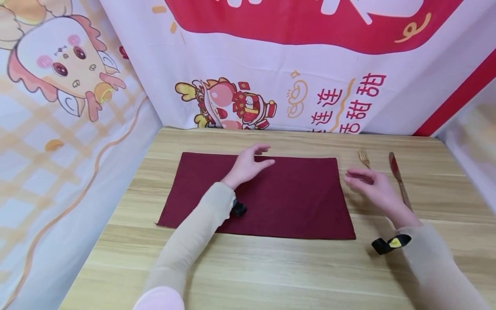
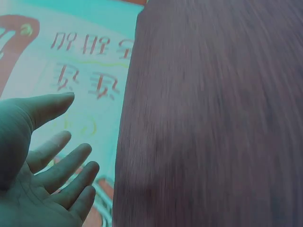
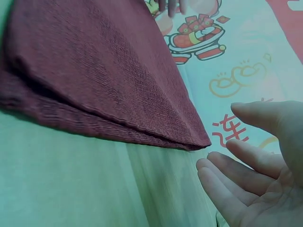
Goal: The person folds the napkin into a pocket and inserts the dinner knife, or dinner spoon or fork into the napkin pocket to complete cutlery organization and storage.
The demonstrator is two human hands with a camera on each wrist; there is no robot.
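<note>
A dark red cloth placemat (image 1: 271, 196) lies flat on the wooden table (image 1: 271, 271). My left hand (image 1: 249, 163) hovers over the mat's upper middle with fingers spread and relaxed, holding nothing; the left wrist view shows the open left hand (image 2: 47, 165) beside the placemat (image 2: 213, 118). My right hand (image 1: 366, 183) hangs just off the mat's right edge, fingers loose and empty. The right wrist view shows the right hand (image 3: 255, 165) beside the placemat (image 3: 94, 71), near its corner. A gold fork (image 1: 363, 158) and a knife (image 1: 398, 178) lie on the table right of the mat, beyond and beside the right hand.
Printed cartoon banners (image 1: 271, 64) wall in the table at the back and on both sides. Bare tabletop extends in front of the mat. A black strap (image 1: 389, 244) sits on my right wrist and another black strap (image 1: 238, 209) on my left.
</note>
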